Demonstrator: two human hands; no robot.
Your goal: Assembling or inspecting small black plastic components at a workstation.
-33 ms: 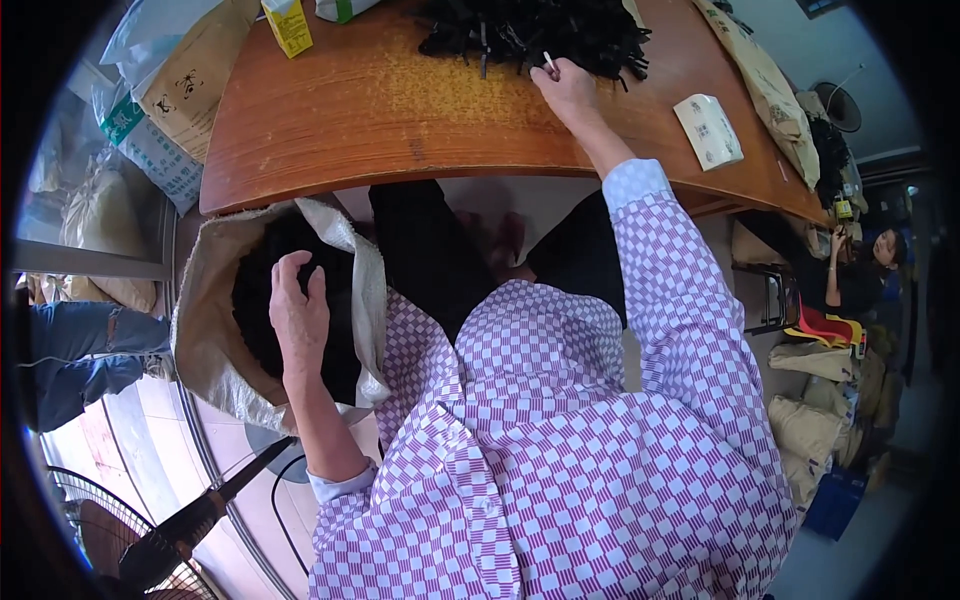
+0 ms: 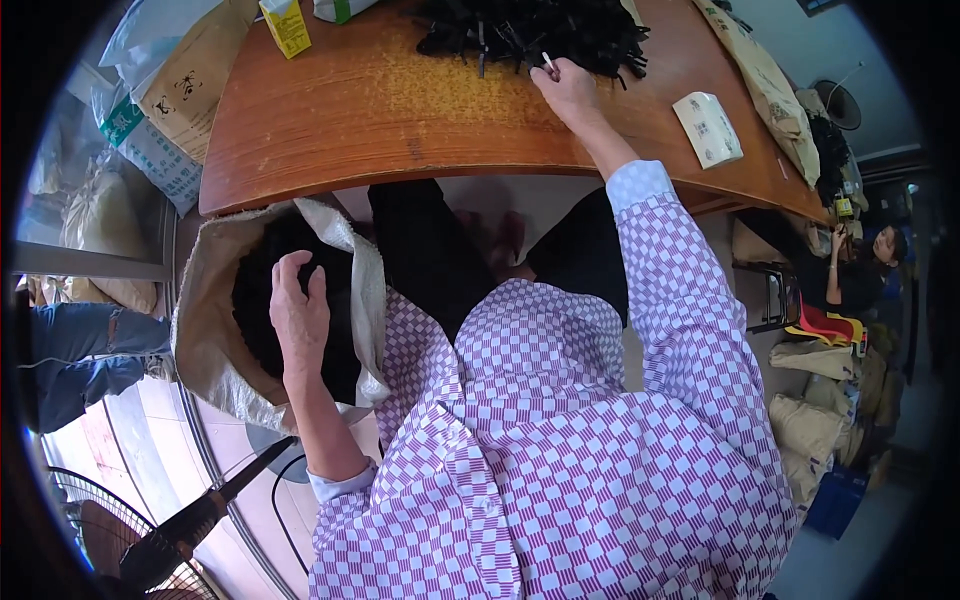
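In the head view, from my remote seat, I have the right hand (image 2: 572, 95) over the worn wooden table (image 2: 400, 125), its thumb and fingers closed on a slim white stick (image 2: 547, 62). The stick's end points at the near edge of a pile of black strips (image 2: 535, 35), which lies at the far side of the tabletop; whether the two touch, I can't tell.

The left hand (image 2: 300, 320) is lower, over the mouth of a pale woven sack (image 2: 210, 345) beside the person's left leg. I see its thumb and fingers bent and parted, nothing visible between them (dark against dark, so I look twice). Black material (image 2: 253, 310) lies inside the sack, under and around that hand.

On the tabletop I also see a white packet (image 2: 708, 130) to the right of the right forearm and a yellow carton (image 2: 286, 28) near the left edge. A fan (image 2: 100, 525) stands at lower left, and another person (image 2: 855, 285) sits far off to the right.
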